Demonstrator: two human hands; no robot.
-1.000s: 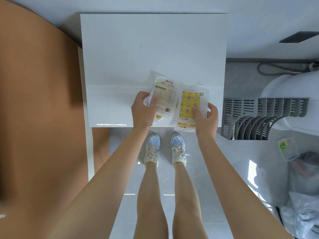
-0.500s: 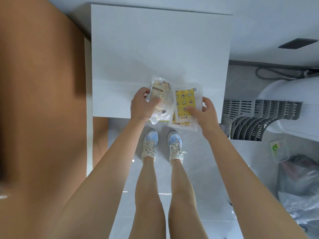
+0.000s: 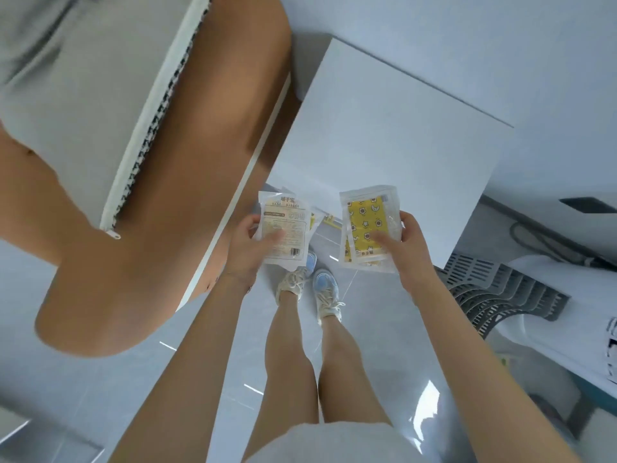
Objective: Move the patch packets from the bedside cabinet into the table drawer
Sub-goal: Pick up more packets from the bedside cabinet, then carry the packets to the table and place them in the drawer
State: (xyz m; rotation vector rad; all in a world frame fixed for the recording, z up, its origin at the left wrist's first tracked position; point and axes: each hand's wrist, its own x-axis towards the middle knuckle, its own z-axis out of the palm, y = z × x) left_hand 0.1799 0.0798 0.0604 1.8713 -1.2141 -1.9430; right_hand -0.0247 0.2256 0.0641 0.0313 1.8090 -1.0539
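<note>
So the white bedside cabinet (image 3: 384, 135) fills the top right, with a grey slatted rack (image 3: 494, 295) just beside it. Both packets are up off the surface, held over the floor above the shoes. Left hand (image 3: 245, 252) pinches the cream printed packet (image 3: 283, 225), thumb on front. Right hand (image 3: 412, 255) grips the yellow patterned packet (image 3: 365, 222), fingers (image 3: 405, 218) curled round its edge.

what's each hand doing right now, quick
Left hand: closed, gripping the white printed patch packet.
Right hand: closed, gripping the yellow patterned patch packet.
</note>
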